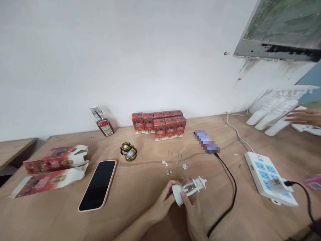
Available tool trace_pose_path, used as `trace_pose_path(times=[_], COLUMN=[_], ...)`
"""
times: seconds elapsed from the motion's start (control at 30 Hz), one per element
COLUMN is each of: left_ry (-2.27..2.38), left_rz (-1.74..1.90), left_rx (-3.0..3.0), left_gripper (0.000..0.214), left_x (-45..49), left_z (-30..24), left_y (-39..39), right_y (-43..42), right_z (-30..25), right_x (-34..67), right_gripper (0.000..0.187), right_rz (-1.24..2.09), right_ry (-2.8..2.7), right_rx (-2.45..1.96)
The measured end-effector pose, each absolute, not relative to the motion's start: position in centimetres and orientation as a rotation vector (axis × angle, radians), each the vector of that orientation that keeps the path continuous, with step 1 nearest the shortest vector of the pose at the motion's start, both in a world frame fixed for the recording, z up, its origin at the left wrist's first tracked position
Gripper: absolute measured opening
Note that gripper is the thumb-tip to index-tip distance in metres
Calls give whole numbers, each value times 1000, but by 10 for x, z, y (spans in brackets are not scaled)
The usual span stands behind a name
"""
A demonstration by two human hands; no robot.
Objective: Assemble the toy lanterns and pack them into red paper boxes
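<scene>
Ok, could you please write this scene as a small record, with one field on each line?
Left hand: holding the round white base of a small white lantern with a clear globe
Right hand: on the same lantern, thumb near the base
Lantern pose: tilted, narrow end toward the right
Ahead of hands: thin bent silver wires, three small round silver pieces
By the wall: red-and-white rectangular cardboard boxes
Right edge: another person's hand

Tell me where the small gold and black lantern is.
In the head view, the gold and black lantern stands left of centre on the brown wooden table, just beyond and right of the pink-edged, black-screened phone.
</scene>
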State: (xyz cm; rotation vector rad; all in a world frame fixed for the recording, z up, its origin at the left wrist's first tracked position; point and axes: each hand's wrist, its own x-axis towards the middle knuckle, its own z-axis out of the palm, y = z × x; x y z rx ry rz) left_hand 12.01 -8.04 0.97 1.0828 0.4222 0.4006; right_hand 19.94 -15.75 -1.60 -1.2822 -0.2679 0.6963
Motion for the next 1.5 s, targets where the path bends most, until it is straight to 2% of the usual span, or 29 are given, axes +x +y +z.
trace_pose_path(times=[0.2,0.33,0.5,0.73,0.87,1.0,1.1,1.23,1.37,1.5], left_ry=[438,449,440,398,471,551,515,339,526,680], left_rz=[387,376,390,267,247,522,660,593,546,586], left_rx=[931,861,812,625,623,1050,1650,2214,2567,2743], left_gripper=[35,34,24,32,29,22,32,47,41,42], left_x=[123,123,123,126,130,152,178,207,212,195], left_z=[4,7,3,0,2,6,9,1,-9,-6], left_y=[-82,-83,-82,-75,-73,-65,-53,-39,-31,-20], right_y=[-157,-157,-156,-155,-158,-160,-160,-160,-158,-156], right_z=[-12,-12,-13,-9,4,11,10,8,5,8], right_x=[199,199,200,208,213,221,226,229,233,237], right_gripper=[72,69,69,83,79,67,60,51,40,35], right_rz=[695,671,676,580,438,368,463,525,488,620], right_ry=[-244,-285,-287,-176,-144,-56,37,38,10,151], right_rx=[-1308,-1309,-1287,-1206,-1182,-1039,-980,-993,-957,-855])
